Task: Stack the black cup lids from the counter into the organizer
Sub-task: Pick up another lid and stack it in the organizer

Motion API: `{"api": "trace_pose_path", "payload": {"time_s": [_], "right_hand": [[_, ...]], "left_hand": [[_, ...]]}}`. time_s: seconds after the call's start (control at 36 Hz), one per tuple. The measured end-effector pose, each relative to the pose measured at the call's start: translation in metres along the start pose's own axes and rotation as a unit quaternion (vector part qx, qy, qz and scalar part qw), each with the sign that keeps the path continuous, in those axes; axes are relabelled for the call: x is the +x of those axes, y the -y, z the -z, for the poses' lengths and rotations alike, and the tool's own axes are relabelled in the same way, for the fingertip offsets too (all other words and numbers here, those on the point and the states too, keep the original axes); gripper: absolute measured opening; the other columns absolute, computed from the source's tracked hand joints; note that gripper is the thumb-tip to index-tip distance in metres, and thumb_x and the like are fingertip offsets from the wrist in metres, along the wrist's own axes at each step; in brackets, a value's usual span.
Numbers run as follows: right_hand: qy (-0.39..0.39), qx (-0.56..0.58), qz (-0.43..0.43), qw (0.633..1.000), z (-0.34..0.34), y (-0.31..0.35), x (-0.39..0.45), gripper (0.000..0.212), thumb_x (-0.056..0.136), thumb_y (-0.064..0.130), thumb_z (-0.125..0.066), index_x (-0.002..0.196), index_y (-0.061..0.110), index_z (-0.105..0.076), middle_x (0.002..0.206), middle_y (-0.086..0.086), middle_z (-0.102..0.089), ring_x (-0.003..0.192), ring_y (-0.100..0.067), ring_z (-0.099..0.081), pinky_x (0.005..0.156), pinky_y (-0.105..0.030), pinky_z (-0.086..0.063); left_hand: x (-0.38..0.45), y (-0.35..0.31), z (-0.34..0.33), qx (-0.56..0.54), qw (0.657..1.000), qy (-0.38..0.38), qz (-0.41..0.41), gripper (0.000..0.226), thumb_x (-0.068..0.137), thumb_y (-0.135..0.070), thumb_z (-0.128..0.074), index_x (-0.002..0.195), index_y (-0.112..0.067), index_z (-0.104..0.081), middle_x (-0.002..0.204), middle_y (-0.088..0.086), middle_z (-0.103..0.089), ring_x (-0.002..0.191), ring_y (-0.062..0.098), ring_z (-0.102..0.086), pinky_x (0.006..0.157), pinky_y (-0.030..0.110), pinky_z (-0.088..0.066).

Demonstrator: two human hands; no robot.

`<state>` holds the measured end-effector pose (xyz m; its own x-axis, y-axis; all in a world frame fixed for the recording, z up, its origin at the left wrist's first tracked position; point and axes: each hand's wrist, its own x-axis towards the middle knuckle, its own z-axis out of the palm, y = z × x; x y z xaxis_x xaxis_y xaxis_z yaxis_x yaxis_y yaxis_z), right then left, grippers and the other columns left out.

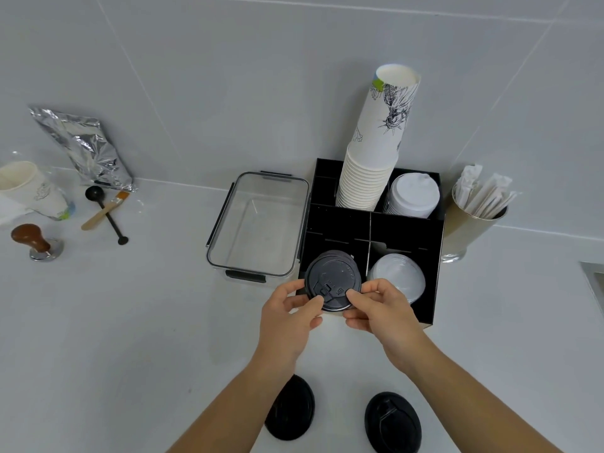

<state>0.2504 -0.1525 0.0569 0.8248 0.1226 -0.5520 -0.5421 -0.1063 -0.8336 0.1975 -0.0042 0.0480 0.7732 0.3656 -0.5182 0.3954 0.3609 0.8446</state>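
Note:
A black cup lid (332,276) sits at the top of a stack in the front left compartment of the black organizer (434,256). My left hand (287,317) pinches its near left edge and my right hand (376,310) pinches its near right edge. Two more black lids lie flat on the white counter near me: one (292,408) partly under my left forearm, the other (392,423) beside my right forearm.
The organizer also holds clear dome lids (397,276), white lids (411,194) and a tall stack of paper cups (376,148). An empty clear container (258,227) stands to its left, a cup of wrapped straws (470,217) to its right. A tamper (32,241), scoop, brush and foil bag lie far left.

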Motion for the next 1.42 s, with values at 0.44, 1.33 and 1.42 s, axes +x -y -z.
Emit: {"api": "trace_pose_path", "payload": {"time_s": [0.44, 1.33, 1.42], "right_hand": [[0.003, -0.162, 0.077, 0.984, 0.019, 0.036, 0.032, 0.016, 0.089, 0.013, -0.067, 0.104, 0.017, -0.066, 0.091, -0.01, -0.07, 0.067, -0.02, -0.069, 0.067, -0.028, -0.061], [-0.045, -0.146, 0.021, 0.988, 0.013, 0.02, 0.047, 0.038, 0.092, 0.02, -0.063, 0.13, 0.012, -0.062, 0.1, 0.003, -0.07, 0.085, -0.015, -0.073, 0.086, -0.027, -0.054], [-0.042, -0.158, 0.026, 0.986, 0.011, 0.022, 0.04, 0.02, 0.092, 0.02, -0.063, 0.106, 0.028, -0.075, 0.099, -0.004, -0.071, 0.09, -0.027, -0.074, 0.092, -0.039, -0.057]], "left_hand": [[0.03, -0.024, -0.003, 0.08, 0.995, 0.055, -0.002, 0.039, 0.085, -0.008, -0.07, 0.122, -0.017, -0.064, 0.099, 0.005, -0.068, 0.078, 0.016, -0.067, 0.076, 0.028, -0.061], [0.059, -0.025, -0.027, 0.364, 0.914, -0.01, -0.18, 0.027, 0.091, -0.014, -0.061, 0.116, -0.012, -0.071, 0.11, -0.001, -0.073, 0.086, 0.004, -0.061, 0.077, 0.011, -0.044], [0.058, -0.022, -0.028, 0.381, 0.904, 0.006, -0.196, 0.023, 0.092, -0.011, -0.057, 0.109, -0.011, -0.072, 0.104, 0.001, -0.075, 0.088, 0.01, -0.067, 0.081, 0.019, -0.05]]}}
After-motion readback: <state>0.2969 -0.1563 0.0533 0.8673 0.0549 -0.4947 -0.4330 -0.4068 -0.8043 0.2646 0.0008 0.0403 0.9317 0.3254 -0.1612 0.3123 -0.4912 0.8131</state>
